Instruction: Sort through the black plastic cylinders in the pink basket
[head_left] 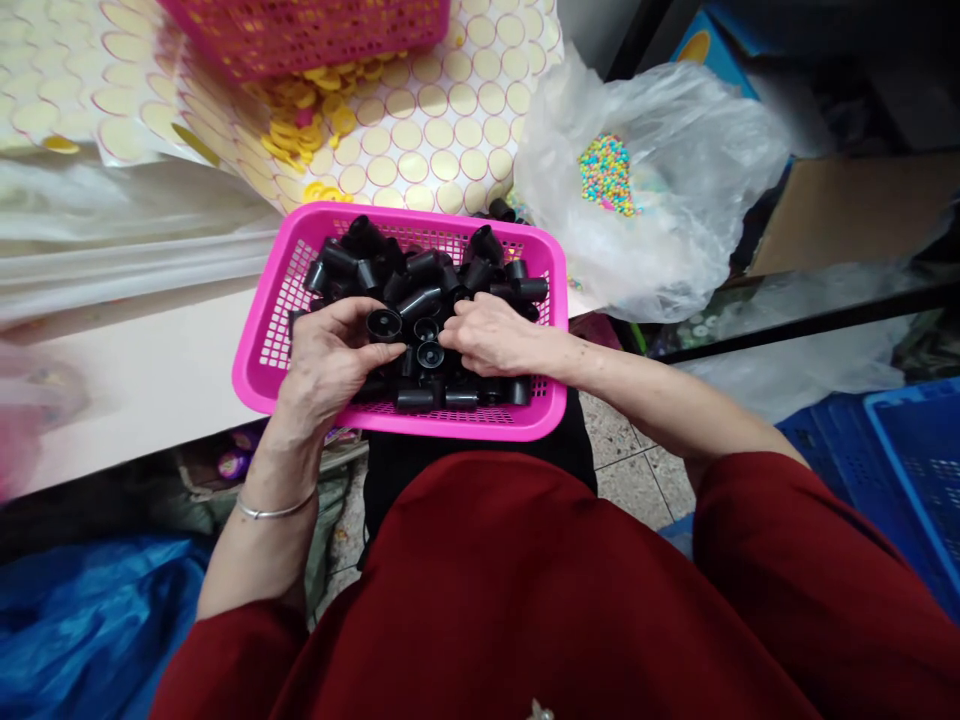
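A pink plastic basket [555, 395] with lattice walls holds many short black plastic tubes [420, 300], heaped and lying in all directions. My left hand [326, 355] reaches in from the left, its thumb and forefinger curved round a black plastic tube [384, 323] whose round open end faces up. To its right, my right hand [487, 335] is low over the heap with its fingers curled together. What those fingertips hold, if anything, is hidden. Between the two hands, more round tube ends [430, 355] face upward.
Behind the basket lies a sheet with printed ovals [420, 130], with yellow pieces [307, 110] beside another pink basket [330, 50]. A clear plastic bag [675, 180] with small colourful beads [606, 172] sits at right. Blue crates [885, 470] stand lower right.
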